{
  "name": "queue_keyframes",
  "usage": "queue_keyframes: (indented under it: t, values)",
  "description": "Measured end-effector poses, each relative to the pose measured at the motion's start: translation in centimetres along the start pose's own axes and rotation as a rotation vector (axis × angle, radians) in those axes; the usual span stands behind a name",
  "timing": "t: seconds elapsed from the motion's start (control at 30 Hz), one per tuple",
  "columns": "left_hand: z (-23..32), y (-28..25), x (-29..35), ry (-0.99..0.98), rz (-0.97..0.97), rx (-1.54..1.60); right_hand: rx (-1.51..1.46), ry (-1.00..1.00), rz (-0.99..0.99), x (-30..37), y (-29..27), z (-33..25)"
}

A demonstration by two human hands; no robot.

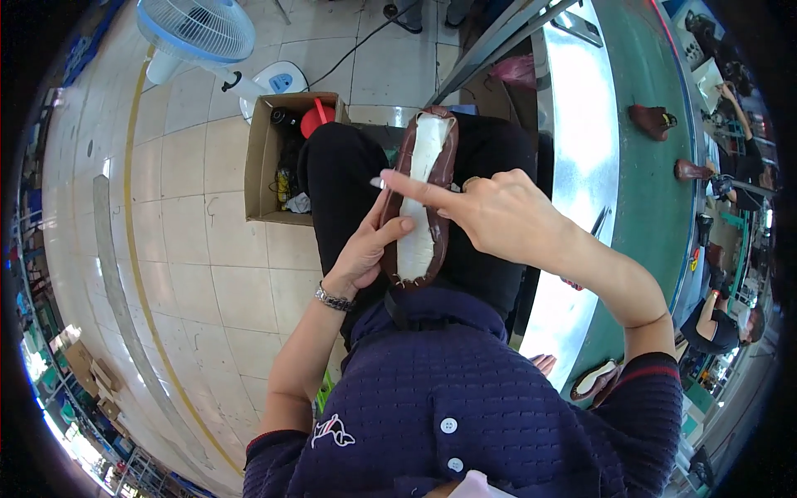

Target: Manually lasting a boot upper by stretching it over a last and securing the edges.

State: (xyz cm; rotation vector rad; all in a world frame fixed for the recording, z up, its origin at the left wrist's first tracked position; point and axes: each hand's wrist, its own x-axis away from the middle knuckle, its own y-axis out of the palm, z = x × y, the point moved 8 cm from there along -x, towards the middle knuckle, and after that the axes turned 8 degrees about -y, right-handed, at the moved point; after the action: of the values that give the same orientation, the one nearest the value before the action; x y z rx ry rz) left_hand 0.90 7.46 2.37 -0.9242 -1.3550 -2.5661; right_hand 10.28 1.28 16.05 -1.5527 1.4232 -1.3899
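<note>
A brown leather shoe point(423, 212) lies sole side up over my lap, its toe-to-heel length pointing away from me. Brown leather edges wrap around a long white bottom point(425, 153). My left hand point(365, 249) grips it from the left side, thumb on the white bottom. Above the shoe is my right hand point(502, 212), coming in from the right. Its index finger stretches left across the shoe and its other fingers are curled, their undersides hidden. I cannot tell whether the fingertip touches the leather.
A cardboard box point(259, 166) with odds and ends stands left of my knees, near a blue-and-white fan point(199, 33). On my right run a metal ledge point(573, 124) and a green conveyor belt point(652, 191) carrying brown shoes point(652, 122). People work beyond it.
</note>
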Motion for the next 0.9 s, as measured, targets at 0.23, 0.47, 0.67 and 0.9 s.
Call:
queue_keyframes:
  t: [0.23,0.47,0.67,0.9]
  values:
    - [-1.1,-0.6,-0.3,-0.125,-0.049,-0.015,-0.101,-0.037,0.07,0.8,0.9,-1.3]
    - [-1.3,-0.3,0.1,-0.165,-0.017,0.021,-0.112,-0.079,0.235,1.8,-0.5,-2.5]
    - [-2.4,-1.4,0.9,-0.065,-0.123,-0.112,-0.033,-0.135,0.003,2.2,0.2,-4.1]
    - [-2.4,-0.1,0.8,-0.238,-0.102,-0.249,-0.106,-0.07,-0.013,3.0,2.2,-2.9]
